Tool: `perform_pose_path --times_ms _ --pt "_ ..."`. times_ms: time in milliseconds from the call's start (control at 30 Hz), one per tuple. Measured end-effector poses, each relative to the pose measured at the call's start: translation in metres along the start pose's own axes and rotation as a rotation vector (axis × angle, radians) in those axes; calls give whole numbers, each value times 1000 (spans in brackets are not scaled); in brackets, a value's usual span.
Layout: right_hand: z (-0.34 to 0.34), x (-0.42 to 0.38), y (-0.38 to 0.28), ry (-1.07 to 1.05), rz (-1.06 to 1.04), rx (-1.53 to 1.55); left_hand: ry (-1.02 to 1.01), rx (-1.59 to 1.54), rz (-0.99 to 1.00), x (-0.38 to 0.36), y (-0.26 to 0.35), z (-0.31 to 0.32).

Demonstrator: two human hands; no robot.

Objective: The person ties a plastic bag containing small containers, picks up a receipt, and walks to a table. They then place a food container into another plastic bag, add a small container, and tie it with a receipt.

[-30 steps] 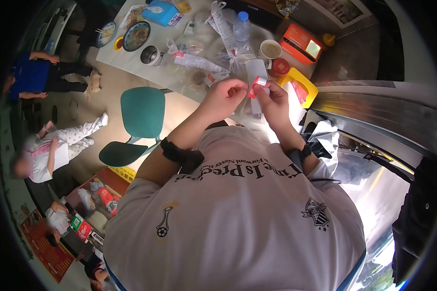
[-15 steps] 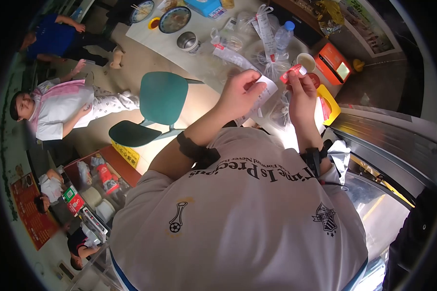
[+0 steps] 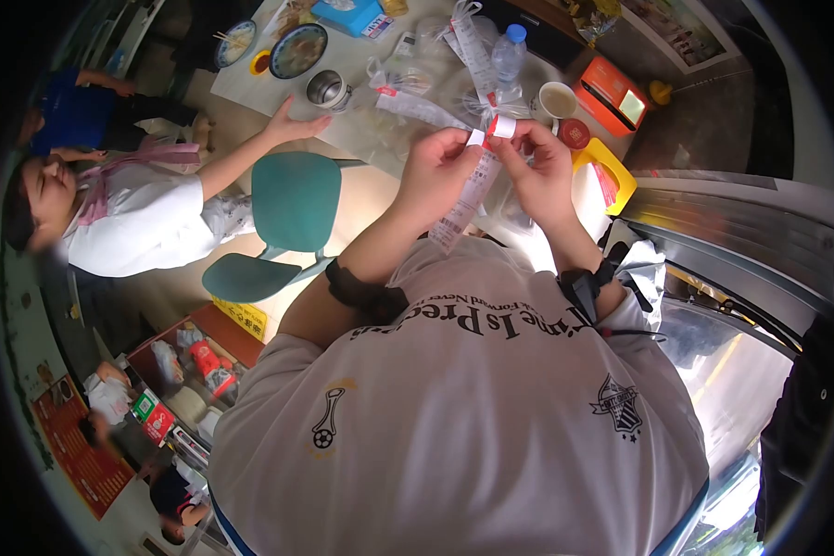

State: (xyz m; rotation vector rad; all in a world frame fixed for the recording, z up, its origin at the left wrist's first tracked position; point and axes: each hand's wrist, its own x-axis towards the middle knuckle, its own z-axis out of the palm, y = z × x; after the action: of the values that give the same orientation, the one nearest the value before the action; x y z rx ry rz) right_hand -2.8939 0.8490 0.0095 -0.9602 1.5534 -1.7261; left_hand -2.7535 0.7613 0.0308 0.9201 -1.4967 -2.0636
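Observation:
My left hand (image 3: 433,178) pinches the top end of a long printed receipt (image 3: 465,204), which hangs down toward my shirt. My right hand (image 3: 542,171) holds a small red-and-white sticker (image 3: 503,128) between thumb and fingers, right at the receipt's top end. Just beyond my fingers stands a tied clear plastic bag (image 3: 487,109) with another receipt (image 3: 473,57) on it. To its left lies a second tied bag (image 3: 406,78), also with a paper slip (image 3: 423,109) attached.
On the table (image 3: 250,88) are a metal cup (image 3: 328,90), a dish (image 3: 298,51), a water bottle (image 3: 509,56), a paper cup (image 3: 557,100) and an orange device (image 3: 612,95). A green chair (image 3: 295,199) stands left. A person (image 3: 144,218) reaches an arm toward the table.
My hands have come together, bringing the sticker to the receipt's top end. The receipt now hangs lengthwise. The person at left has moved closer and stretched an arm toward the metal cup.

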Motion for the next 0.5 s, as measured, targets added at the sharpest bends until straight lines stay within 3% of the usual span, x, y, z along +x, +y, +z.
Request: perform_pose_path --times_ms 233,367,467,500 --pt "-4 -5 6 91 -157 -206 -50 -72 -16 1 -4 4" --pt "-10 -19 19 86 -1 -220 -108 13 -11 4 -6 4" --pt "-9 -29 14 107 197 266 -236 208 2 12 -20 -7" --pt "-14 -35 17 128 199 263 -311 315 2 14 -20 -9"
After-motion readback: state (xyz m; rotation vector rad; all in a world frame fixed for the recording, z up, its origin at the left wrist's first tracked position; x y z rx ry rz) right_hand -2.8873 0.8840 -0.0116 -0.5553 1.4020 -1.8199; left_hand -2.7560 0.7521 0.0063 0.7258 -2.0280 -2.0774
